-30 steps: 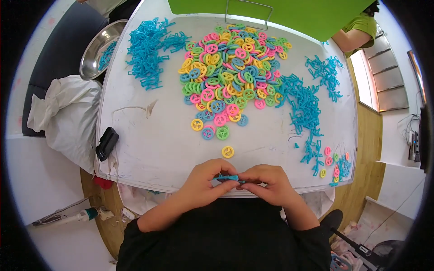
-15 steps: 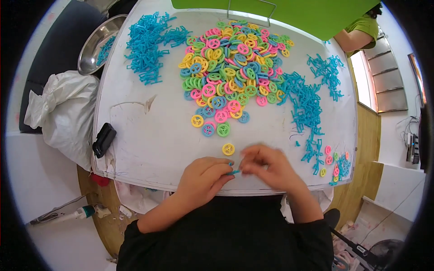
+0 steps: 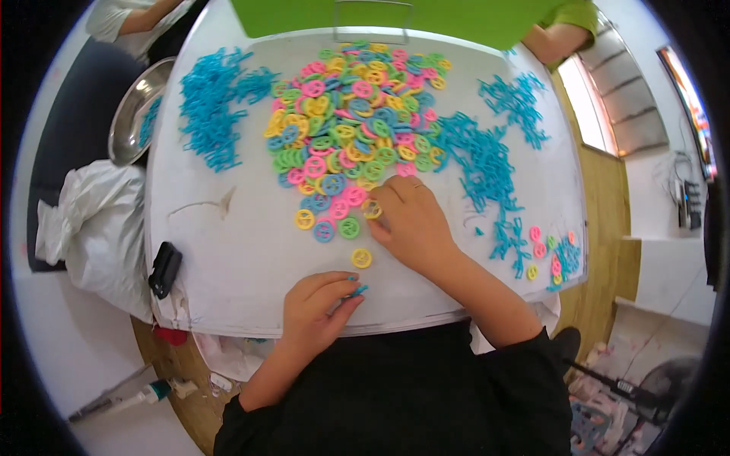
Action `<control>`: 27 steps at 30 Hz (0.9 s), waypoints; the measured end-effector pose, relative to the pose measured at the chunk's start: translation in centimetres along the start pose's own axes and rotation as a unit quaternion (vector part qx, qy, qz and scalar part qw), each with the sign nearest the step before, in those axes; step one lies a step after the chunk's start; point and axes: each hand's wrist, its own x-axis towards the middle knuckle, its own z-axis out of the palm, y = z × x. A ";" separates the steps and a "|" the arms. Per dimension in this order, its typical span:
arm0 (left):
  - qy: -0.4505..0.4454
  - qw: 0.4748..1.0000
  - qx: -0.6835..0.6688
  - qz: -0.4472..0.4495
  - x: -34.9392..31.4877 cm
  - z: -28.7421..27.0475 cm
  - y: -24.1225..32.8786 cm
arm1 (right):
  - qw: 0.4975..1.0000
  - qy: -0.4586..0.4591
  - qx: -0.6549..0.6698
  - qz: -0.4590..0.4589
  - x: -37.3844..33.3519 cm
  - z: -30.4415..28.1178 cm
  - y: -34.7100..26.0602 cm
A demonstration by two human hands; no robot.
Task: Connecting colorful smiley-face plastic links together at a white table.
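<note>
Near the table's front edge, my left hand [image 3: 313, 313] pinches a small blue plastic piece [image 3: 361, 289] between thumb and fingers. My right hand [image 3: 414, 224] is stretched forward to the front of a heap of small spoked plastic wheels [image 3: 342, 114] in pink, yellow, green and blue. Its thumb and fingers close on a yellow wheel [image 3: 371, 208]. A second yellow wheel [image 3: 361, 258] lies alone on the white table [image 3: 243, 266] between my two hands. A green wheel [image 3: 349, 228] and several others lie loose just left of my right hand.
Blue plastic clips form a pile [image 3: 213, 106] at the far left and another [image 3: 483, 159] right of the wheels. Several wheels and blue parts lie at the right corner [image 3: 559, 262]. A black object [image 3: 165, 270] sits at the left edge, beside a white sack [image 3: 103, 228]. Other people's arms [image 3: 549, 44] show beyond.
My right hand has moved from beside my left hand forward to the wheel heap and closed on a yellow wheel. My left hand keeps the blue piece. The whole view has shifted slightly.
</note>
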 end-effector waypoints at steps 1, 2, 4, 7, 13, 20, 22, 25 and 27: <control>0.003 1.000 -0.003 -0.012 -0.1 -0.1 0.0 | 0.999 -0.004 0.028 -0.041 -0.5 -0.9 0.1; 0.010 1.000 -0.001 -0.027 0.0 -0.1 -0.1 | 0.999 -0.004 0.022 -0.033 -1.1 -2.0 0.2; 0.011 1.000 -0.010 -0.027 0.2 0.0 -0.3 | 0.998 -0.015 0.059 -0.028 -3.6 -4.9 0.3; 0.024 0.999 -0.006 -0.034 0.1 0.0 -0.5 | 0.995 0.014 0.010 0.100 -8.2 -8.4 3.3; 0.011 0.999 -0.041 -0.026 1.0 0.7 -0.4 | 0.912 0.041 -0.204 0.353 -17.9 -15.8 12.8; 0.006 0.998 -0.054 -0.031 0.9 1.5 0.4 | 0.956 0.134 -0.072 0.252 -12.6 -12.1 9.3; 0.004 0.998 -0.049 -0.030 0.8 1.5 0.6 | 0.975 0.104 0.077 0.179 -9.0 -9.2 6.9; 0.000 0.999 -0.045 -0.024 0.9 1.3 1.0 | 0.997 0.032 0.070 0.032 -4.3 -4.9 4.3; 0.004 0.999 -0.039 -0.024 0.8 1.0 1.0 | 0.999 0.023 0.040 0.018 -1.7 -3.2 3.7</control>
